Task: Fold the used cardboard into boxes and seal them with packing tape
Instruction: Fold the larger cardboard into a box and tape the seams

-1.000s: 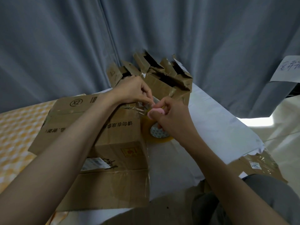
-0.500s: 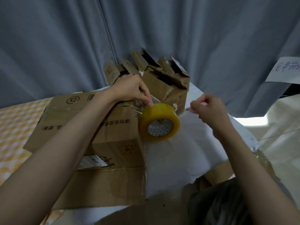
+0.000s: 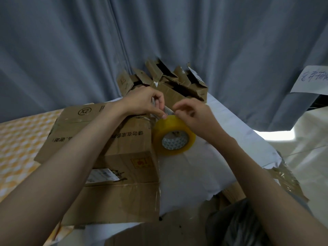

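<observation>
The left hand (image 3: 145, 102) pinches the loose end of the round yellow tape roll (image 3: 174, 135). The right hand (image 3: 193, 116) grips the roll's top, just right of the flat brown cardboard box (image 3: 113, 157) on the white surface (image 3: 204, 171).

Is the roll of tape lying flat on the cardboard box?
No, the tape roll stands on edge on the white sheet, beside the cardboard box.

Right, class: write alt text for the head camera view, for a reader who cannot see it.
Two bare hands meet at the top of a yellow tape roll beside a flattened cardboard box; the left hand pinches the tape's loose end, the right hand curls next to it. More folded boxes stand behind, against a grey curtain.
</observation>
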`<action>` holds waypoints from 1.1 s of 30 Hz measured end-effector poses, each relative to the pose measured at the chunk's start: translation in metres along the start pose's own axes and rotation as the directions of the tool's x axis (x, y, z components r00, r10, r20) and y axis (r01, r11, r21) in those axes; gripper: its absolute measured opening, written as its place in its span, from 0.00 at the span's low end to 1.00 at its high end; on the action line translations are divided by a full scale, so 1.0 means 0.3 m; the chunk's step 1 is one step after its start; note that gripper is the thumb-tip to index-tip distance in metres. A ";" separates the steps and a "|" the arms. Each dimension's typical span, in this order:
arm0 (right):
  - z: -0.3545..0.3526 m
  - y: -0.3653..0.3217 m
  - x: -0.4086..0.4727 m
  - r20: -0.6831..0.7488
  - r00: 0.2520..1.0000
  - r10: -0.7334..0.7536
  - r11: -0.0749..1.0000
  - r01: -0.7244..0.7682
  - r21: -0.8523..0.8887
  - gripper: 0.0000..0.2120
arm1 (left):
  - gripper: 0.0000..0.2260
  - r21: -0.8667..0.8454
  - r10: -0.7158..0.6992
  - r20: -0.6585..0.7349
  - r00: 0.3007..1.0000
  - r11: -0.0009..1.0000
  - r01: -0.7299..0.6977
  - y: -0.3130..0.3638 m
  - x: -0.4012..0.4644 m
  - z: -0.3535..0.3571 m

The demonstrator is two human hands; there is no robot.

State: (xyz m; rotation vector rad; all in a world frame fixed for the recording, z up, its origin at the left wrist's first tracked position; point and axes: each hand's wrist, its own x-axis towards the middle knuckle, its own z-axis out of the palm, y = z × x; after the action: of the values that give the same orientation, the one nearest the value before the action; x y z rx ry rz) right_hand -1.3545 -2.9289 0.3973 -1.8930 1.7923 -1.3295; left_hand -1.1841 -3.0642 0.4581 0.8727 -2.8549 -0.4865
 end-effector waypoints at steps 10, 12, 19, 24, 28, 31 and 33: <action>0.028 -0.073 0.178 0.652 0.740 0.168 0.985 -0.146 -0.088 0.12 | 0.11 -0.124 -0.027 -0.032 0.999 0.992 0.023 -0.006 -0.113 -0.032; 0.019 -0.077 0.201 0.685 0.703 0.190 0.981 -0.169 -0.098 0.10 | 0.13 -0.153 -0.055 -0.024 0.998 0.987 0.051 -0.002 -0.125 -0.031; 0.007 -0.060 0.205 0.742 0.636 0.211 0.936 -0.351 0.034 0.10 | 0.16 -0.196 -0.113 0.013 0.994 0.974 0.113 0.023 -0.124 -0.015; -0.001 -0.055 0.226 0.787 0.580 0.210 0.939 -0.345 0.004 0.08 | 0.16 -0.206 -0.119 0.003 0.993 0.971 0.117 0.016 -0.128 -0.010; 0.001 -0.052 0.229 0.822 0.529 0.209 0.939 -0.344 -0.017 0.04 | 0.16 -0.152 -0.118 -0.011 0.993 0.982 0.115 0.008 -0.131 -0.003; 0.002 -0.067 0.241 0.813 0.528 0.244 0.942 -0.329 -0.068 0.05 | 0.15 -0.121 -0.110 -0.023 0.994 0.987 0.106 0.007 -0.138 -0.001; -0.003 -0.085 0.255 0.802 0.538 0.260 0.952 -0.281 -0.120 0.07 | 0.15 -0.119 -0.110 -0.029 0.994 0.987 0.106 0.008 -0.141 -0.002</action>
State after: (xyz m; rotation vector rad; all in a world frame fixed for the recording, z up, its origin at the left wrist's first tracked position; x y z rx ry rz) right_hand -1.3490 -2.9898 0.4498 -1.6685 1.4331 -0.2325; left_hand -1.1503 -3.0388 0.4588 1.0071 -2.7259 -0.6371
